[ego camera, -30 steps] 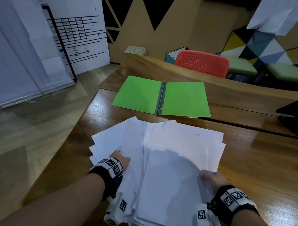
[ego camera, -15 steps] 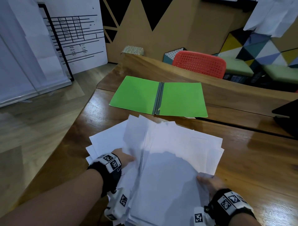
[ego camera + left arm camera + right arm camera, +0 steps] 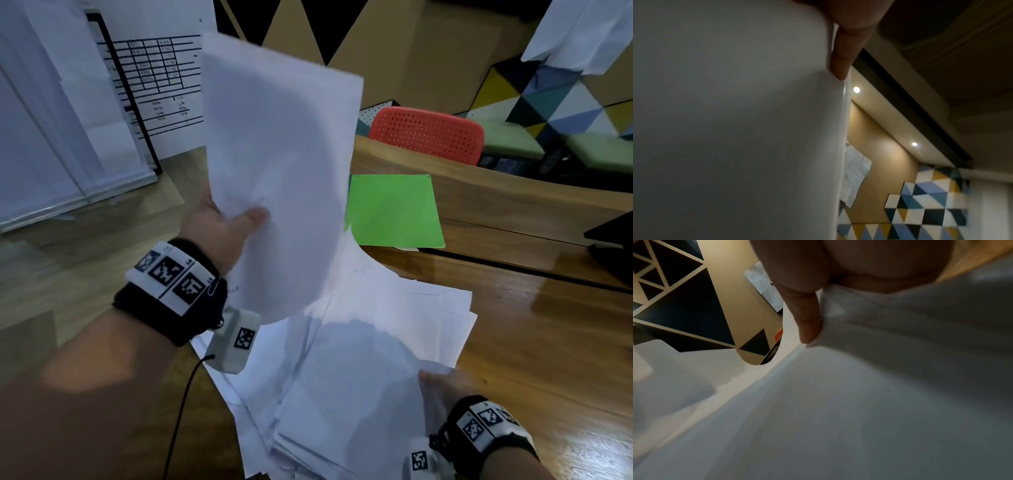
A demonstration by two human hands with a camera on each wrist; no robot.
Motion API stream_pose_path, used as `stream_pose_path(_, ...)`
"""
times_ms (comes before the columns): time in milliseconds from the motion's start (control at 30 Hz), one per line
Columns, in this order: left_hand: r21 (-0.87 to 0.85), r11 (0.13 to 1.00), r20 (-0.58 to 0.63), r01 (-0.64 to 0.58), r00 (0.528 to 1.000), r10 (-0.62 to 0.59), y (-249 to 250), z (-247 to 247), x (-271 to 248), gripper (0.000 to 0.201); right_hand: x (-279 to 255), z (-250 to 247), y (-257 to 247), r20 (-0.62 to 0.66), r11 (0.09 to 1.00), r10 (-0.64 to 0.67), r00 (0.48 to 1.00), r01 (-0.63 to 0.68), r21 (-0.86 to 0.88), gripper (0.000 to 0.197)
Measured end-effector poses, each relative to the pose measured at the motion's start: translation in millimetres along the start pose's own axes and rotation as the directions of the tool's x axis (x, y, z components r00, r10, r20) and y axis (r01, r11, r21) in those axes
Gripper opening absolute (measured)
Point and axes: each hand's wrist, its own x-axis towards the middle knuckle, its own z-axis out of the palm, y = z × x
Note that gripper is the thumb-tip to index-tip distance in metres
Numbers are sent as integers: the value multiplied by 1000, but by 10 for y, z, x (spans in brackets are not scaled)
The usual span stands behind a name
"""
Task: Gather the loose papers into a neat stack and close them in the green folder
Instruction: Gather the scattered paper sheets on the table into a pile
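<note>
At the far left a white board (image 3: pixel 161 89) with a black printed table leans against the wall, standing on the pale floor; just right of it the left hand (image 3: pixel 222 226) is raised above the wooden table (image 3: pixel 548 342), its thumb laid across the front of a lifted sheaf of white paper (image 3: pixel 277 164) and its fingers hidden behind, so it pinches the sheets at their left edge; the left wrist view shows one finger (image 3: pixel 840 65) pressed along the paper's edge; the sheaf stands nearly upright, curving, and covers the left half of the green folder (image 3: pixel 394 209); the folder lies flat on the table beyond the papers, only its right leaf showing, whether it is open there cannot be told; below the sheaf the remaining loose papers (image 3: pixel 376 342) lie fanned and overlapping on the table, corners jutting to the right; at their lower right corner the right hand (image 3: pixel 442 387) grips the pile's edge, its thumb (image 3: pixel 809 324) on top of the sheets in the right wrist view, the other fingers under the paper and out of sight; behind the table stands a red perforated chair (image 3: pixel 428 133); further right are cushions patterned in coloured triangles (image 3: pixel 548 102)
</note>
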Motion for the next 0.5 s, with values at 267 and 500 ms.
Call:
stream_pose_path(267, -168, 971, 166, 173, 976, -145, -346, 138, -17, 51, 51, 8, 67, 19, 999, 28, 999, -29, 46, 51)
stream_pose_path(500, 444, 792, 255, 418, 789, -559, -1143, 401, -538, 82, 133, 19, 139, 107, 970, 16, 994, -41, 239, 54)
